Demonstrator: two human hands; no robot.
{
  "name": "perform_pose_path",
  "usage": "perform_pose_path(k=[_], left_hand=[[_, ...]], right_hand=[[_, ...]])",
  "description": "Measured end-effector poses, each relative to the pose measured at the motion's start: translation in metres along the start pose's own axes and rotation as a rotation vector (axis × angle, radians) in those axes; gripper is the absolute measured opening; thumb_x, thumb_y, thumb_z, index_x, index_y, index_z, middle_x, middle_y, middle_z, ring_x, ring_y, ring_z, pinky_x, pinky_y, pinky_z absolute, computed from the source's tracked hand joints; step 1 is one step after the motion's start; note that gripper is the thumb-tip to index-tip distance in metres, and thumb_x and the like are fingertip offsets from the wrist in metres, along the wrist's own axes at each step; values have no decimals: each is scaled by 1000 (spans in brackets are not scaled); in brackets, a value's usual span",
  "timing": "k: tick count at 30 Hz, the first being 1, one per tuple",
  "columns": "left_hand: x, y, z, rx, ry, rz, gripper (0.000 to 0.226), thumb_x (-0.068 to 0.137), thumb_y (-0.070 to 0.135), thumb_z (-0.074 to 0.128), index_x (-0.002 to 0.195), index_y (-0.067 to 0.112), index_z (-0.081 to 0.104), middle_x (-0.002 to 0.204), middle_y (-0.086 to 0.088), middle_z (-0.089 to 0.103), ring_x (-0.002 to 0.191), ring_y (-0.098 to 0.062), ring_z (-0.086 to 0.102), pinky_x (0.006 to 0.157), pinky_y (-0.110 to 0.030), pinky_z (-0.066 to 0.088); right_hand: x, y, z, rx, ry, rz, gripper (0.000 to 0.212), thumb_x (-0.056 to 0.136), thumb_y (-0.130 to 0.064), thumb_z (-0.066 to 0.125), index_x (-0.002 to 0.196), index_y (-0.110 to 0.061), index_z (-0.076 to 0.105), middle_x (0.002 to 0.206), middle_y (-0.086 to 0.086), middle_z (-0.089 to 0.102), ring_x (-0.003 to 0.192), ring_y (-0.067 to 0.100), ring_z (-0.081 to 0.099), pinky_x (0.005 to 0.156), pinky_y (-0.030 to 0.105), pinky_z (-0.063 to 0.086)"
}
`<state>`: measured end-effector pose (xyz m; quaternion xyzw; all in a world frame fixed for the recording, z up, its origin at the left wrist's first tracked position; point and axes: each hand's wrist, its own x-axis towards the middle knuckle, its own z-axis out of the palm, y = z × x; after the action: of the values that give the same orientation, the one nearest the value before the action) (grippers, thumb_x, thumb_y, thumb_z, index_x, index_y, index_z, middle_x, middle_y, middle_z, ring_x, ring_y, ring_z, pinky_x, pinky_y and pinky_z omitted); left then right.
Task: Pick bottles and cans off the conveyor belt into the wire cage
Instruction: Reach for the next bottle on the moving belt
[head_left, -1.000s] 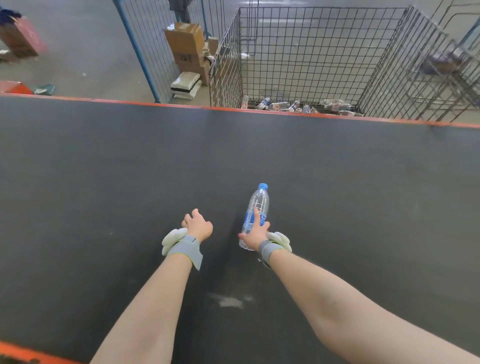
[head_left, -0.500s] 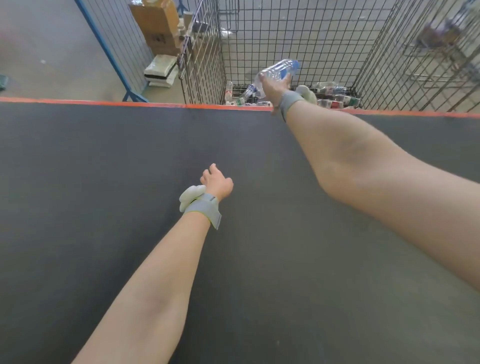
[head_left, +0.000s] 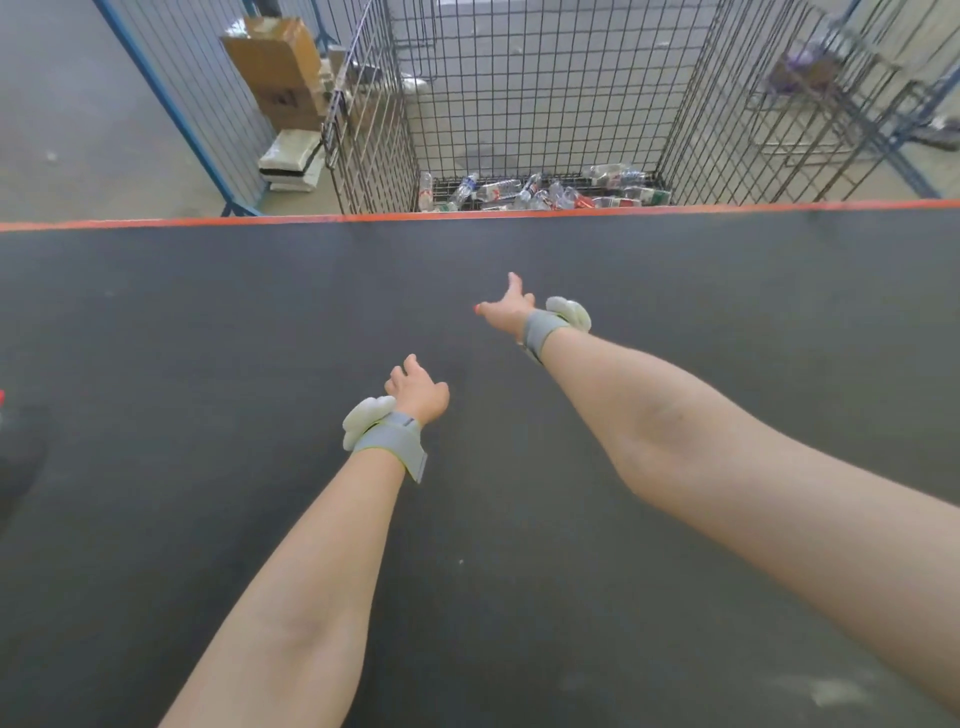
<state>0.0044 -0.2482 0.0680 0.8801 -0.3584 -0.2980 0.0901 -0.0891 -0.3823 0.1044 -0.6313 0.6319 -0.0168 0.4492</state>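
A dark conveyor belt (head_left: 208, 338) with an orange far edge fills the view. Bottles (head_left: 519, 189) lie heaped on the floor of the wire cage (head_left: 685, 104), past that edge and ahead of the right hand (head_left: 506, 313). That hand hangs over the belt with fingers spread, grasping nothing. The left hand (head_left: 418, 391), nearer the person, is loosely curled and also empty. A cardboard box (head_left: 280, 67) stands beyond it, left of the cage.

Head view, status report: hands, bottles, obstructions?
Left hand open, empty. Right hand open, empty, above conveyor belt. Bottles lie in wire cage. No obstruction seen.
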Motion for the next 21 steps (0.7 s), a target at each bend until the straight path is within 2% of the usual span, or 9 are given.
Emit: perform_pose_path(k=[3,7,11,13,17,21], left_hand=[[-31,-13,6,21,-33,19,71,95,29,47,151,8,8,155,-17,14,143,-35,13,117,-43,16],[-70,-33,17,49,-70,1,71,95,31,48,151,7,10,153,-19,19,143,-35,16,117,-40,16],[-102,-48,25,89,-74,-12,73,95,34,48,151,7,10,153,-19,19,144,-34,14,118,-39,15],[-117,-59,30,127,-72,-16,76,95,37,48,151,8,6,156,-18,13,146,-32,7,119,-39,10],[-137,-80,30,112,-79,-60,86,94,44,50,153,16,-5,159,-11,-8,146,-33,-11,120,-44,3],[-143,-103,21,86,-42,-104,94,89,51,54,152,22,-10,159,-7,-15,145,-34,-15,119,-48,2]], right_hand=[[-36,33,9,-59,-43,-1,86,93,-43,54,154,-30,-5,159,13,5,145,37,15,115,51,26],[-85,84,19,-203,-103,38,85,94,-44,53,154,-27,-4,159,14,-1,146,37,12,117,49,17],[-123,123,30,-275,-144,49,84,93,-45,53,154,-27,-2,160,11,-2,146,38,13,116,50,23],[-142,138,36,-325,-165,29,81,94,-46,50,154,-28,-2,160,9,-4,145,38,15,115,49,26],[-159,150,39,-435,-190,-18,83,95,-53,47,154,-31,-8,161,4,-10,147,37,8,116,48,14],[-163,143,39,-353,-215,-45,85,92,-61,45,153,-34,-8,161,1,-13,148,34,3,117,46,11]])
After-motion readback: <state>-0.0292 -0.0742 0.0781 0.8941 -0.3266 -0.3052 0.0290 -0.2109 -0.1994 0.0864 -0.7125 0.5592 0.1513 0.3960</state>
